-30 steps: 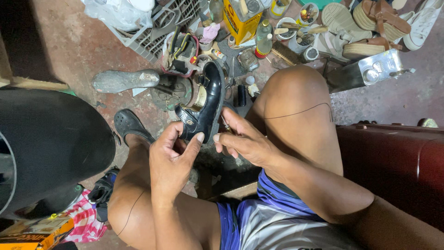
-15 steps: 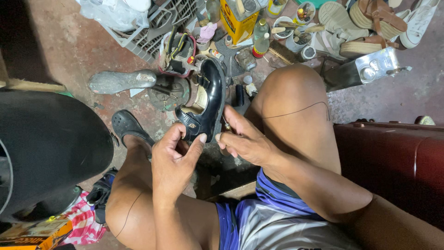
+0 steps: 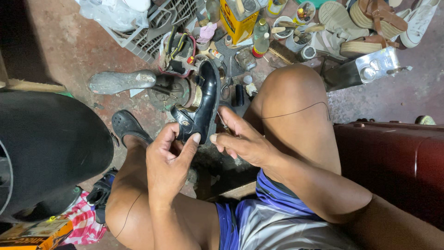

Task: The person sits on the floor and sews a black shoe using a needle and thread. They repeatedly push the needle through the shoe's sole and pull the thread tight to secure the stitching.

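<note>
A glossy black leather shoe [image 3: 205, 99] is held up between my knees, toe pointing away and heel toward me. My left hand [image 3: 167, 161] grips its heel end, thumb pressed on the back edge. Just to the right, my right hand [image 3: 244, 141] has its fingers pinched on a thin needle [image 3: 221, 122] at the shoe's side. A fine dark thread [image 3: 296, 111] trails from that hand across my right knee, and another strand lies on my left thigh.
An iron shoe last [image 3: 122, 80] stands on the floor ahead. Behind it are a wire crate [image 3: 148, 34], a yellow can [image 3: 238, 17], a bottle [image 3: 261, 36], jars, sandals [image 3: 370, 18] and a metal box [image 3: 365, 69]. A dark red case [image 3: 393, 157] is at right, a black rounded object [image 3: 46, 143] at left.
The shoe and both hands stay almost in place; my right hand has shifted slightly closer to the shoe's heel.
</note>
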